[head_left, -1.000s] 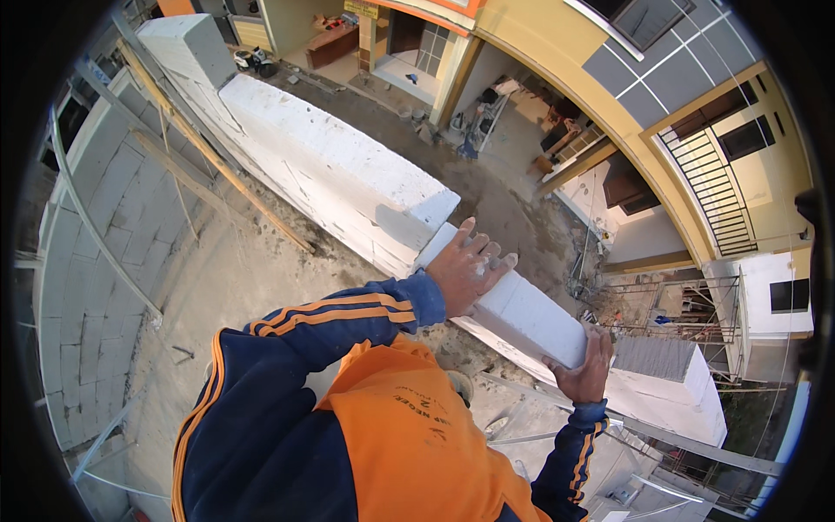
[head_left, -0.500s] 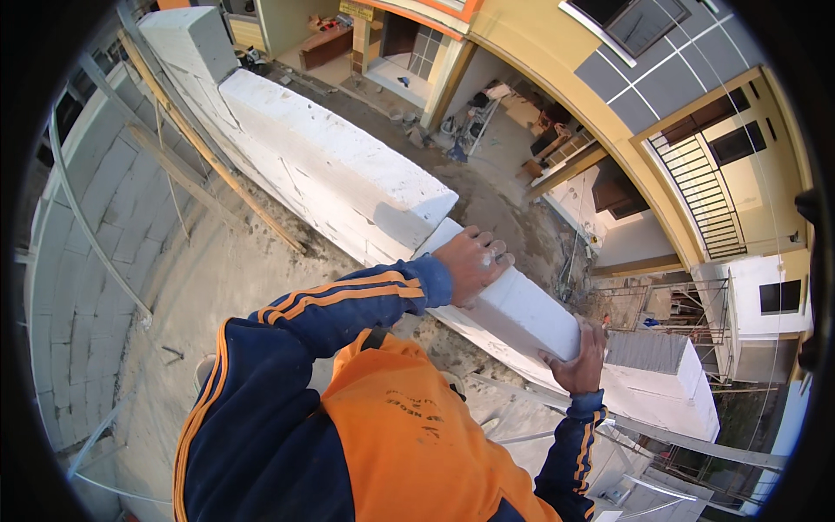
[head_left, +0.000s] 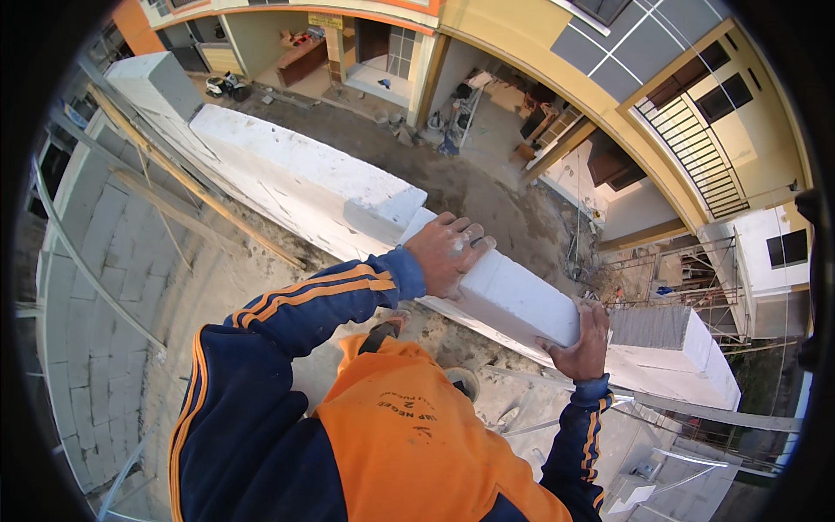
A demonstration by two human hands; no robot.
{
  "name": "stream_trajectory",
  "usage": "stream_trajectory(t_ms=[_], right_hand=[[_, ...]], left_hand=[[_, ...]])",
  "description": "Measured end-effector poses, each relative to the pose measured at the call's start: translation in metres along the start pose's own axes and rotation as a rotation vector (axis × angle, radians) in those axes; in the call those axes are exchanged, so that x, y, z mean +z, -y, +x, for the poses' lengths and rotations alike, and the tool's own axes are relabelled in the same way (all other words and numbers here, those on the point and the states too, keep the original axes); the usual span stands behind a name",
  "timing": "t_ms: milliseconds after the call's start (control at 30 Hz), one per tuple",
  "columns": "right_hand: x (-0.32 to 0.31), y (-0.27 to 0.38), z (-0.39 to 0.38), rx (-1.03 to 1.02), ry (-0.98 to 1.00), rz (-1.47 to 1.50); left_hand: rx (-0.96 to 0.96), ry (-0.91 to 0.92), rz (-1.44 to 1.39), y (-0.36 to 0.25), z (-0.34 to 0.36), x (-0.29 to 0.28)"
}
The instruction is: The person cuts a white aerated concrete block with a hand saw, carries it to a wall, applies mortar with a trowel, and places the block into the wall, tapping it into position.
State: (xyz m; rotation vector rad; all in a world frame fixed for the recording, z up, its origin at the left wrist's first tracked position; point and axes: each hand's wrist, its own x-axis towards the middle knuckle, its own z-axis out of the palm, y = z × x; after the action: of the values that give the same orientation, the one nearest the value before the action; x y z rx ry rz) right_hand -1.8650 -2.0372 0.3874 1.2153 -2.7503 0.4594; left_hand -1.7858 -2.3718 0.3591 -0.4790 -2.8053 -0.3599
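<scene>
A white lightweight concrete block [head_left: 522, 296] lies along the top of a wall, between a higher white block [head_left: 313, 174] on its left and a grey-faced stretch of wall top [head_left: 648, 328] on its right. My left hand [head_left: 448, 252] lies over the block's left part, fingers curled over the far edge. At its right end my right hand [head_left: 581, 339] clasps the block, thumb on the near side and fingers over the end. Its left end sits close to the higher block; my left hand partly hides the joint. The underside is hidden.
A wooden pole [head_left: 187, 174] leans along the wall at left, near a block wall [head_left: 96, 348]. Below me stands a bucket [head_left: 463, 381] on the dusty floor. Beyond the wall are a muddy lane [head_left: 339, 126], a yellow building [head_left: 522, 43] and scaffolding [head_left: 687, 270].
The view has shifted, so the far wall end and street sit lower in the picture. Both hands keep their hold on the block, with no clear shift of it along the wall.
</scene>
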Motion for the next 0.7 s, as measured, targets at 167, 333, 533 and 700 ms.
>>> stream_trajectory(t_ms=[167, 333, 533, 700], right_hand=[[0.004, -0.006, 0.000, -0.028, -0.023, 0.047], [0.003, -0.004, 0.001, 0.011, -0.004, -0.015], [0.009, -0.003, -0.001, -0.001, -0.023, -0.037], [0.015, -0.008, -0.002, 0.042, -0.018, -0.018]], left_hand=[[0.018, 0.020, -0.008, 0.004, 0.000, 0.001], [0.014, 0.006, -0.035, 0.008, 0.002, 0.005], [0.007, -0.029, -0.052, 0.006, -0.001, 0.013], [0.010, 0.008, -0.038, 0.007, 0.001, 0.016]])
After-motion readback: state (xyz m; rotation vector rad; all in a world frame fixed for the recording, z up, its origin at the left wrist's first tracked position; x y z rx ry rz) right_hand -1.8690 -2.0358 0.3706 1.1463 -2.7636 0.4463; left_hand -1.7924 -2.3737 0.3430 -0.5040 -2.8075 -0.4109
